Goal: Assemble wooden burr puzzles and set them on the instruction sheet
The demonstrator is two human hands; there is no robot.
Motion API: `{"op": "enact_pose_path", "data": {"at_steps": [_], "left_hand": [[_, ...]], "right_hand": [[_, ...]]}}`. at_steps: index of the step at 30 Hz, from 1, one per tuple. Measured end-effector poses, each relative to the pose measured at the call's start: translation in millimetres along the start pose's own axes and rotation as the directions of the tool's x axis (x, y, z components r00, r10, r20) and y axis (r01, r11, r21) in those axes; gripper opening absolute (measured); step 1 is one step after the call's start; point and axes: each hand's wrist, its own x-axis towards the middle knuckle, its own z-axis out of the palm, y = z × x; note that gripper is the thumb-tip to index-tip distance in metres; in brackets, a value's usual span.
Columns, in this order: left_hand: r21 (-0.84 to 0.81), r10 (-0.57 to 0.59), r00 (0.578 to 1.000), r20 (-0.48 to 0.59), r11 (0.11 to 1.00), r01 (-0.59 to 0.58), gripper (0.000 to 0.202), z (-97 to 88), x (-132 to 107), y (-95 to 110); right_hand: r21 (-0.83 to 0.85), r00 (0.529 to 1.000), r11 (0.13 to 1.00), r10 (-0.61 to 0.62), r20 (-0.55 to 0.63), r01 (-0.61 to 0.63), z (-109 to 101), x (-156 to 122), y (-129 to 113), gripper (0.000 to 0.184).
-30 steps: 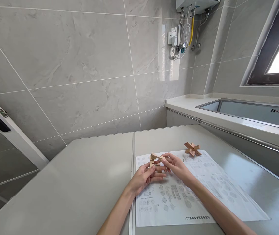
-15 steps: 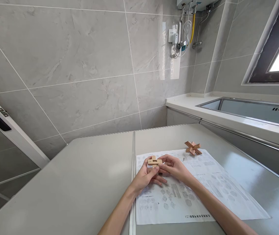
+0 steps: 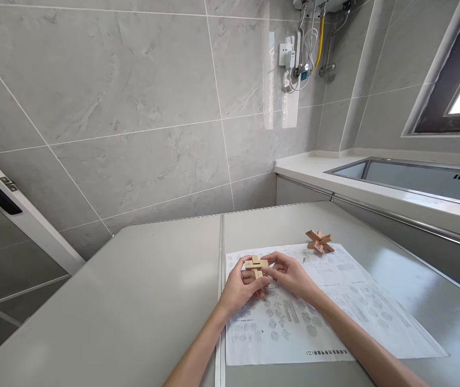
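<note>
Both hands meet over a printed instruction sheet (image 3: 318, 317) on a grey table (image 3: 133, 301). My left hand (image 3: 241, 287) and my right hand (image 3: 290, 275) pinch a small wooden burr puzzle (image 3: 256, 265) between their fingertips, holding it just above the paper. The puzzle's pale interlocked sticks form a cross shape. A second wooden puzzle (image 3: 318, 241), darker and star-shaped, lies on the sheet's far right corner, clear of both hands.
A seam (image 3: 221, 252) splits the table top just left of the sheet. A white counter with a steel sink (image 3: 415, 174) stands at the right. Tiled wall behind carries pipes and a socket (image 3: 300, 54). A glass door (image 3: 0, 231) is at the left.
The loose stick that stood tilted on the puzzle now lies seated flat in the cross. Both hands stay on it, close together. The view has shifted slightly downward.
</note>
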Motion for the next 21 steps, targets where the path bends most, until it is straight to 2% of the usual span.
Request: {"op": "enact_pose_path", "data": {"at_steps": [7, 21], "left_hand": [[-0.011, 0.02, 1.0, 0.005, 1.0, -0.02, 0.08, -0.5, 0.4, -1.3], [0.156, 0.058, 0.997, -0.044, 0.986, -0.05, 0.071, -0.8, 0.5, 3.6]], "right_hand": [[-0.055, 0.999, 0.998, -0.033, -0.039, 0.031, 0.4, -0.2, 5.2, 0.046], [-0.029, 0.999, 1.0, -0.013, -0.037, 0.012, 0.3, 0.6, 6.6, 0.04]]}}
